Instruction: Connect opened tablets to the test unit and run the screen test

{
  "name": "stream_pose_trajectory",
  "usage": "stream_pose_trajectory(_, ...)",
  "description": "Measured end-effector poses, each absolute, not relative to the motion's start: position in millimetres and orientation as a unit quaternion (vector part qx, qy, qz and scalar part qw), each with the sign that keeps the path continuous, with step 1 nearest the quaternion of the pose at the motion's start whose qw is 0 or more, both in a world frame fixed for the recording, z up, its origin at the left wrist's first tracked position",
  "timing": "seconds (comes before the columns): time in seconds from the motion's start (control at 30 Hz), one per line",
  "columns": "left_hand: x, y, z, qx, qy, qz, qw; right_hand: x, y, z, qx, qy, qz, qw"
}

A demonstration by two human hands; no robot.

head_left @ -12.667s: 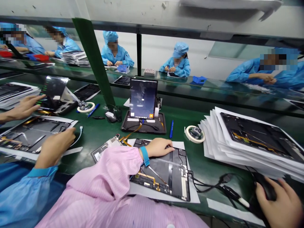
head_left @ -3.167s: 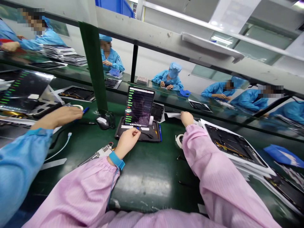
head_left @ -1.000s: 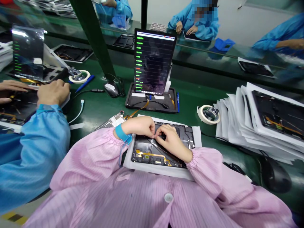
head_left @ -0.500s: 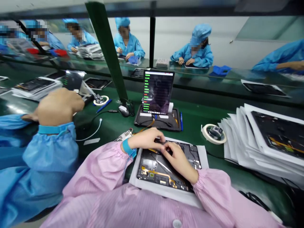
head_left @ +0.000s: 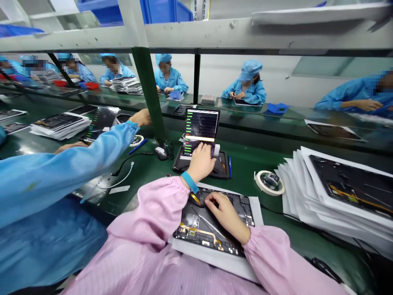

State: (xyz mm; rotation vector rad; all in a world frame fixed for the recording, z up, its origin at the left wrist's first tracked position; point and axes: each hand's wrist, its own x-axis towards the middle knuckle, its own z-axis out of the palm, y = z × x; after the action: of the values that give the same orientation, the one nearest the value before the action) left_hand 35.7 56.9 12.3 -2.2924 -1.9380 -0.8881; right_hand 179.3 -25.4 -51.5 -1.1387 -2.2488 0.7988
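My left hand is open at the lower part of an upright tablet screen, fingertips at the glass. The screen shows rows of green and red text with one light bar, and stands in a black tray. An opened tablet housing lies below on white paper, with orange flex cables and dark internals showing. Over its middle, my right hand rests with thumb and fingers curled together; what they hold, if anything, is hidden. A thin silver tool lies across the housing.
To the right stand a tape roll and a tall stack of paper-separated housings. Behind left are a mouse, a blue pen and a white cable. A co-worker's blue sleeve reaches across the left.
My left hand has left the housing and moved up and forward to the screen, where a light bar now shows. My right hand stays over the housing. The co-worker's arm has reached farther forward.
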Motion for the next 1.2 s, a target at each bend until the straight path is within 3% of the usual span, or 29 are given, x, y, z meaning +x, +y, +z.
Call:
stream_pose_trajectory(0.1, 63, 22, 18, -0.761, -0.586, -0.257, -0.104, 184, -29, -34, -0.392, -0.855, 0.268, 0.206)
stream_pose_trajectory(0.2, 82, 1, 7, -0.784, -0.546, -0.234, -0.177, 212, -39, 8, -0.346, -0.913, 0.195, 0.096)
stream_pose_trajectory(0.37, 89, -3, -23, -0.822, -0.506, -0.2, -0.167, 286, -58, 64, -0.489, -0.865, 0.058, 0.098)
stream_pose_trajectory(0.53, 92, -2, -37, -0.845, -0.494, -0.155, -0.132, 331, -81, 22, -0.537, -0.833, 0.133, 0.008)
stream_pose_trajectory(0.7, 97, -3, -41, -0.857, -0.495, -0.132, -0.062, 352, -90, -20, -0.551, -0.794, 0.253, 0.045)
stream_pose_trajectory(0.83, 97, 1, -46, -0.86, -0.499, -0.097, -0.04, 363, -87, -18, -0.629, -0.718, 0.232, 0.187)
stream_pose_trajectory(0.93, 97, 4, -48, -0.869, -0.487, -0.083, -0.026, 360, -88, -17, -0.639, -0.663, 0.288, 0.263)
stream_pose_trajectory(1.0, 97, 3, -47, -0.87, -0.484, -0.086, -0.022, 353, -90, -20, -0.607, -0.679, 0.324, 0.255)
stream_pose_trajectory(1.2, 101, -5, -43, -0.879, -0.464, -0.109, -0.036, 342, -95, -28, -0.545, -0.757, 0.273, 0.236)
